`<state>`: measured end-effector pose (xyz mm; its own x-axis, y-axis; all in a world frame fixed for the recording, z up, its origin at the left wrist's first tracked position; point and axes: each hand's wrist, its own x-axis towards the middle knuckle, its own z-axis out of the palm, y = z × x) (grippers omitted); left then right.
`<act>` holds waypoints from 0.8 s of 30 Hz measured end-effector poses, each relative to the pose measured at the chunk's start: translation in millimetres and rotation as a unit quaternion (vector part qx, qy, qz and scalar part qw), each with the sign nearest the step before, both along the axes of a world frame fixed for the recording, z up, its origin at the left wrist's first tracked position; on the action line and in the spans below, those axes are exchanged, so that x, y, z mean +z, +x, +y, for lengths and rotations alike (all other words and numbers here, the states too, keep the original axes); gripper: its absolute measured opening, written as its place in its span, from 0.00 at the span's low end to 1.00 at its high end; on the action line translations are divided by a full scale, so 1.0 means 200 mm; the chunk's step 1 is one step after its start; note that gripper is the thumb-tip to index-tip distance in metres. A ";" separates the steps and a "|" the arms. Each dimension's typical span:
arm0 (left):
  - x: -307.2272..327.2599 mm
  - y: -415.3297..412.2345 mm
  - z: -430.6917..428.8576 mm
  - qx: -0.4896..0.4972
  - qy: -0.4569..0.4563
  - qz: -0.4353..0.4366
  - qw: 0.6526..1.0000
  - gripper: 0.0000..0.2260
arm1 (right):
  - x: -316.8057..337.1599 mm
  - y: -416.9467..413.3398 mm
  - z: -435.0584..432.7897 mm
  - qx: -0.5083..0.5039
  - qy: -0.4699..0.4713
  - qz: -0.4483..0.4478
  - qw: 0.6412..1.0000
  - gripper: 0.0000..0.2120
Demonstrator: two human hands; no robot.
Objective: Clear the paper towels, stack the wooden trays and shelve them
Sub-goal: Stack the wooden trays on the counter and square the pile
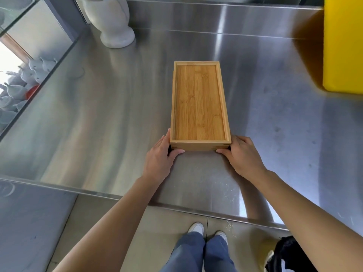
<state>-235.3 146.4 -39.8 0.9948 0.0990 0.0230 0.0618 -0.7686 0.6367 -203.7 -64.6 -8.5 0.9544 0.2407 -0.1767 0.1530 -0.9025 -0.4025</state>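
Note:
A stack of wooden trays (pixel 199 103) lies lengthwise on the steel table (pixel 98 124), its near end facing me. The top tray is bare inside, and seams on the near wall show more than one tray. My left hand (pixel 161 156) grips the near left corner, thumb under the front edge. At the near right corner my right hand (pixel 242 154) holds on the same way. No paper towels are in view.
A white ceramic vase (pixel 112 22) stands at the back left. A yellow box (pixel 343 46) sits at the back right. Left of the table, a lower shelf holds several white figurines (pixel 25 79). A black bag (pixel 288 254) lies on the floor at right.

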 end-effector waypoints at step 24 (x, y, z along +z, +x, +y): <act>0.02 -0.02 0.00 -0.014 0.001 0.006 1.000 0.25 | 0.02 0.01 -0.04 0.047 -0.009 -0.006 0.999 0.23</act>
